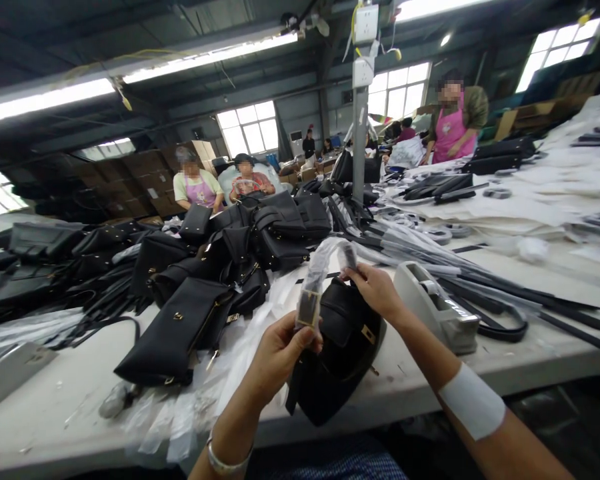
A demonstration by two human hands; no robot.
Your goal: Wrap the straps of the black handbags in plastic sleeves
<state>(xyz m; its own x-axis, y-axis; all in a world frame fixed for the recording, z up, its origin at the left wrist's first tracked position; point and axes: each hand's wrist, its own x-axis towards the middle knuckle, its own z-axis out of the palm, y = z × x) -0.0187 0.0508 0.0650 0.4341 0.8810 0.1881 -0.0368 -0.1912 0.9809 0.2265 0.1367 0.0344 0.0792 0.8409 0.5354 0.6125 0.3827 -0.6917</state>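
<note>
My left hand (280, 357) pinches the buckle end of a black bag strap (309, 308). Clear plastic wraps this strap, and its gold-coloured buckle shows through. The strap arches up and over to my right hand (375, 288), whose thumb and fingers are closed on its other side. Just below both hands a black handbag (337, 373) with a gold-coloured clasp sits at the table's front edge. My left hand partly covers that bag's left side. A grey tape dispenser (430, 310) stands close to my right forearm.
Black handbags (173, 327) are heaped across the left and middle of the white table (510, 363). Long black straps (500, 287) lie to the right, some in plastic. A metal post (359, 147) rises behind. Several people work beyond, one in a pink apron (450, 137).
</note>
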